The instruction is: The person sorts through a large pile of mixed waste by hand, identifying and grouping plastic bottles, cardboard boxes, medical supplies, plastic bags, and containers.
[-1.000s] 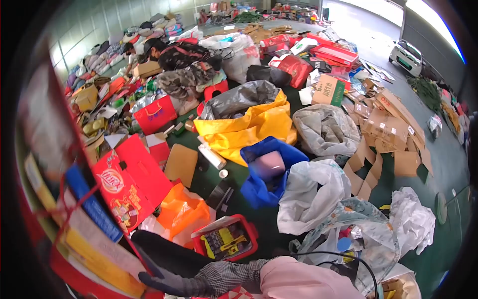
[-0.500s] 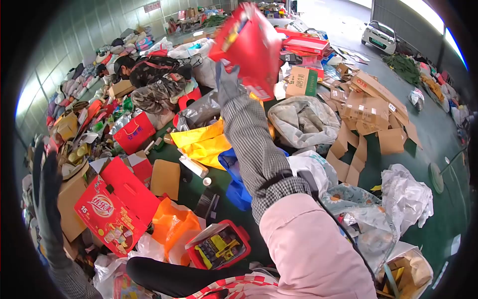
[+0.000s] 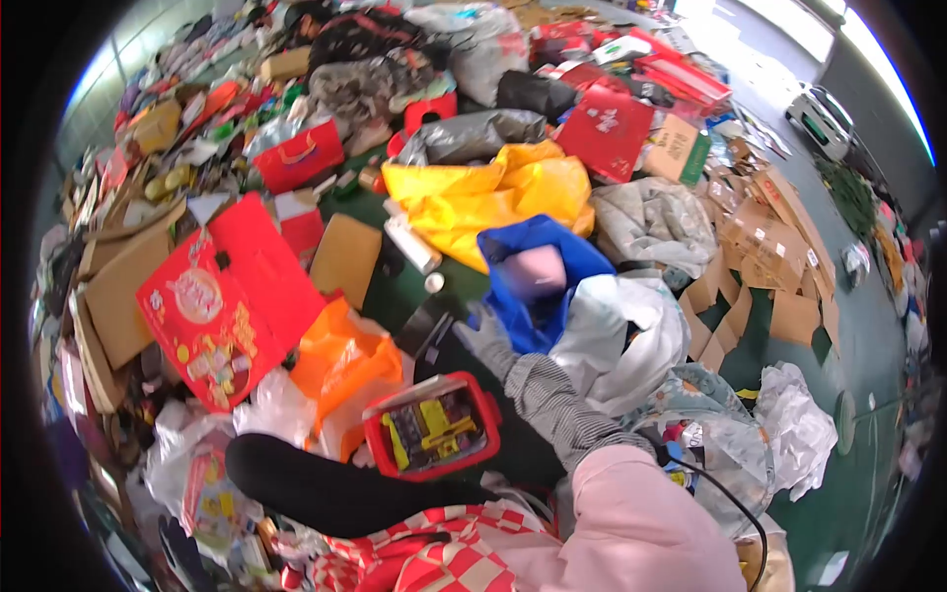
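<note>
My right hand point(image 3: 485, 337), in a grey glove, reaches down beside the blue bag point(image 3: 528, 321), fingers stretched out and a little blurred. Just left of its fingertips lies a dark flat item point(image 3: 429, 331) on the green floor. Below it stands a red-rimmed tub point(image 3: 490, 414) holding black and yellow packets point(image 3: 429, 429). Part of my left hand point(image 3: 181, 555), in a dark glove, shows at the lower left by a clear plastic bag point(image 3: 212, 498); its fingers are mostly hidden.
A red printed carton point(image 3: 212, 306) and orange bag point(image 3: 340, 360) lie left. Beyond are a yellow bag point(image 3: 493, 197), red box point(image 3: 607, 133) and a crouching person point(image 3: 365, 84). Flattened cardboard point(image 3: 769, 242) and white plastic point(image 3: 794, 429) lie right; a car point(image 3: 821, 120) stands far right.
My right hand has let go of the red box, now on the far pile, and come down beside the blue bag. My left hand has dropped to the lower left. The view has tilted down.
</note>
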The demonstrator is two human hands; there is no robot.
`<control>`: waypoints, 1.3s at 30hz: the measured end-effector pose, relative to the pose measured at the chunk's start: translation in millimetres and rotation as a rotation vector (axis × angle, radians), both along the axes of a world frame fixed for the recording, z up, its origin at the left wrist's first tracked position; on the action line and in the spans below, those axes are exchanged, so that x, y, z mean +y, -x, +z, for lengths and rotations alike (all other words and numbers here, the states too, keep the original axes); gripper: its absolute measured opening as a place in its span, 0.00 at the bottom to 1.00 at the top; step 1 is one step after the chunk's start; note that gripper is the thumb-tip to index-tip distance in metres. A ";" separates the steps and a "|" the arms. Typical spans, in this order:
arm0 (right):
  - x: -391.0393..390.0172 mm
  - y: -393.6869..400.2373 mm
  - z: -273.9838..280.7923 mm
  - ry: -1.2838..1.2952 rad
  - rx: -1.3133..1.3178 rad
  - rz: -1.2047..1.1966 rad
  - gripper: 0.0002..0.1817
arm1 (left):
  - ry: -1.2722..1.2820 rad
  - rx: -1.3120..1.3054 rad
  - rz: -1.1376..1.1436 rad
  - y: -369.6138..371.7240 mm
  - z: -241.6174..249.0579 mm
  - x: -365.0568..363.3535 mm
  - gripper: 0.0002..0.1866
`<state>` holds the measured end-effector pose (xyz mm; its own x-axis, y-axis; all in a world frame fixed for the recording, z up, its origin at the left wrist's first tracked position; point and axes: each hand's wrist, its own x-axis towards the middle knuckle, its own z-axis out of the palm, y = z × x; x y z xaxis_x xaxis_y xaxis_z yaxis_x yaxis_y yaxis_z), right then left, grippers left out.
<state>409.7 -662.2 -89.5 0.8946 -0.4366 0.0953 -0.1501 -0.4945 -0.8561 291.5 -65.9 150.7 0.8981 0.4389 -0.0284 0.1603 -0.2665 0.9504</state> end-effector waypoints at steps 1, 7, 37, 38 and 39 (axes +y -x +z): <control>-2.4 13.2 -12.7 0.121 0.055 -0.017 0.36 | 0.000 0.007 0.017 11.7 -8.2 12.6 0.24; 37.2 71.9 -30.7 0.432 0.361 0.253 0.39 | -0.027 -0.004 0.100 96.1 -41.5 92.1 0.24; 216.3 -64.7 28.4 1.419 0.875 1.478 0.21 | -0.066 0.075 0.457 220.3 -47.4 98.1 0.25; 210.2 -57.9 30.6 1.362 0.894 1.439 0.20 | -0.197 0.127 0.404 216.6 -45.7 97.3 0.25; 201.3 -57.2 33.9 1.324 0.907 1.408 0.19 | -0.328 0.173 0.351 213.2 -45.8 96.7 0.25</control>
<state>466.9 -460.9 -55.6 0.4443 0.3404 -0.8287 0.6970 -0.7125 0.0811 78.3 30.8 104.9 0.6889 0.7244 0.0260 0.4418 -0.4481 0.7772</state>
